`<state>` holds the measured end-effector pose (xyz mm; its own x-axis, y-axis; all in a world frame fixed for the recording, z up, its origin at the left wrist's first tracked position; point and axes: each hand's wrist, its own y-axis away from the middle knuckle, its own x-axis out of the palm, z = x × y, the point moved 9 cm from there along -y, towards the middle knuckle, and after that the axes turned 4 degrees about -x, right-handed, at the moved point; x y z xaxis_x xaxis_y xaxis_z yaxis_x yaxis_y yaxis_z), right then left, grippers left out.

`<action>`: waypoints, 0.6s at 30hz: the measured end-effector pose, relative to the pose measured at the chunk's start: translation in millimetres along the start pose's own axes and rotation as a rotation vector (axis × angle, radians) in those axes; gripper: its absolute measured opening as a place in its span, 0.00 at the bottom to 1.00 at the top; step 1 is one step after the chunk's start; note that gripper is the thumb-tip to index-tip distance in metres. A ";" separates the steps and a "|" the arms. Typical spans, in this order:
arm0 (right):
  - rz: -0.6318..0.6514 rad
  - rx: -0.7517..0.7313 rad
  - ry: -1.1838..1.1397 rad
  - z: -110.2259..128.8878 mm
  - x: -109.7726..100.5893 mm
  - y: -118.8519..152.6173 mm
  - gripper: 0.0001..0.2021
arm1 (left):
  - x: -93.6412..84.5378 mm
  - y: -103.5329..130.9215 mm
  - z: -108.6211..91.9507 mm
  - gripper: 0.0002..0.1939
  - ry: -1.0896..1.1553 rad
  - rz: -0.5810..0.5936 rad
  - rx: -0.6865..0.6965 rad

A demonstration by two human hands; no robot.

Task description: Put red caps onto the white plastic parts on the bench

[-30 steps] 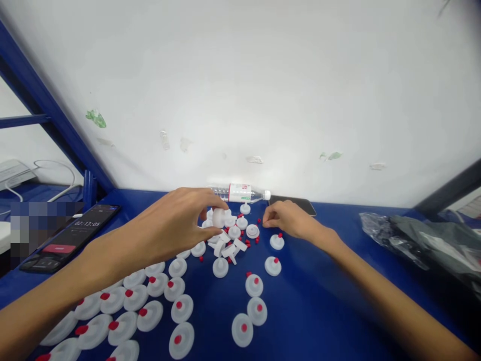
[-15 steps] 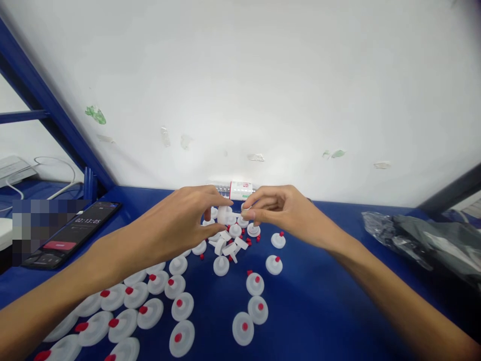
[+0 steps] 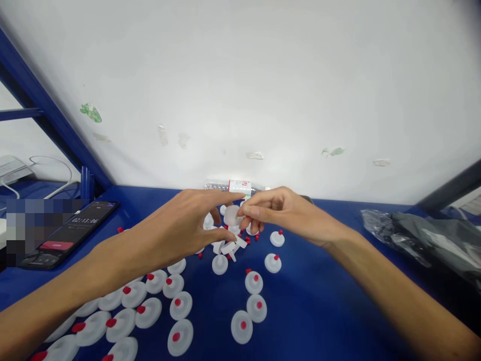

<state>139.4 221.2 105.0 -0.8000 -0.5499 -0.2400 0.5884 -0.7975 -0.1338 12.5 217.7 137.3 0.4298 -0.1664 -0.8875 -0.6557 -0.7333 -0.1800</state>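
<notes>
My right hand (image 3: 268, 209) pinches a translucent white plastic disc (image 3: 232, 215) at its right edge, above the pile. On the other side of it is my left hand (image 3: 195, 215), thumb and index finger apart around the disc; I see no clear contact. Beneath the hands lie several white plastic pieces (image 3: 228, 247), small red caps (image 3: 248, 241) and more white discs, one being a capless disc (image 3: 220, 264). Several discs with red caps on their centre stems lie nearer me, such as a capped disc (image 3: 180, 337) and another capped disc (image 3: 241, 327).
A clear plastic bottle (image 3: 240, 186) lies against the white wall (image 3: 240, 90). On the left of the blue table (image 3: 315, 311) is a phone (image 3: 71, 233) showing a timer. Grey fabric in clear plastic (image 3: 432, 240) sits at the right. Blue frame posts (image 3: 48, 100) rise at the left.
The white disc has shifted slightly right, and the right fingers now pinch it. My left thumb and index finger have moved right and spread wider apart. The view has shifted slightly.
</notes>
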 end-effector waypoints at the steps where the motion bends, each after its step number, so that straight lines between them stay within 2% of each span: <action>1: -0.018 0.021 0.047 -3.6 -9.2 0.9 0.16 | -1.2 0.4 2.8 0.31 -0.016 -0.011 -0.024; 3: -0.043 0.109 0.158 -18.0 -31.5 4.7 0.18 | -6.2 1.3 6.6 0.33 -0.051 -0.045 -0.055; 6: -0.031 0.319 0.296 -54.2 -64.1 15.7 0.20 | -15.3 2.0 8.4 0.26 -0.086 -0.084 -0.083; 8: 0.005 0.414 0.335 -75.9 -76.1 22.4 0.22 | -19.0 1.9 7.6 0.21 -0.100 -0.092 -0.091; 12: 0.087 0.471 0.403 -96.0 -73.4 25.2 0.19 | -18.1 1.8 7.5 0.18 -0.102 -0.064 -0.112; 15: 0.089 0.441 0.589 -92.3 -70.1 21.2 0.14 | -14.6 2.8 8.4 0.19 -0.105 -0.030 -0.122; 18: 0.058 0.385 0.729 -82.6 -71.7 18.1 0.14 | -15.0 3.8 7.7 0.19 -0.111 -0.033 -0.110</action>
<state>217.2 266.7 40.4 -0.4140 -0.3999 -0.8177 0.4389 -0.8747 0.2055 -1.2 222.5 146.7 0.3744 -0.0716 -0.9245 -0.5677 -0.8060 -0.1675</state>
